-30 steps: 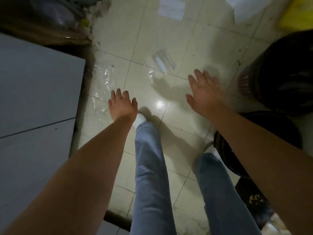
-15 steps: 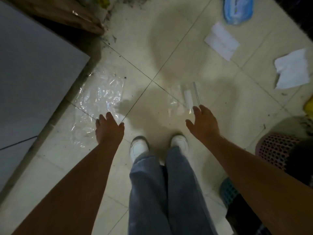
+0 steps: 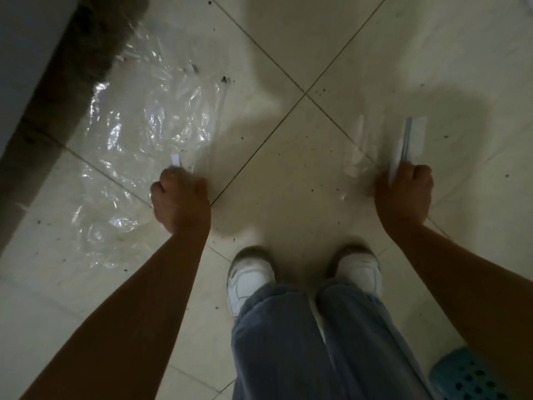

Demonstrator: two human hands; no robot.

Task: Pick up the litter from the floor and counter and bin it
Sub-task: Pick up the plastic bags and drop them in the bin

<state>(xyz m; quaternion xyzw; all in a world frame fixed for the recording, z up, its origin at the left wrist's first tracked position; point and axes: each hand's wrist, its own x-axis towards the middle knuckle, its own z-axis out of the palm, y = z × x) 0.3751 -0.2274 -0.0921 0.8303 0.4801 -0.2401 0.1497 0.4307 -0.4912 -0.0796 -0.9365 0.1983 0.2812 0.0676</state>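
Note:
A large crumpled sheet of clear plastic (image 3: 138, 131) lies flat on the pale tiled floor at the left. My left hand (image 3: 180, 197) is closed on its near right edge, down at floor level. A smaller clear plastic wrapper (image 3: 411, 140) with a white strip inside lies on the floor at the right. My right hand (image 3: 403, 192) is closed on its near end, and the rest of it sticks out past my fingers. No bin shows in full.
A grey cabinet (image 3: 23, 39) with a dark gap under it (image 3: 57, 90) runs along the left edge. A turquoise perforated basket (image 3: 467, 379) peeks in at the bottom right. My two white shoes (image 3: 251, 275) stand between my arms. Dark crumbs speckle the tiles.
My view has dropped much closer to the floor. Both hands were open and reaching; now each has closed on a piece of plastic. The white papers farther off have left the view.

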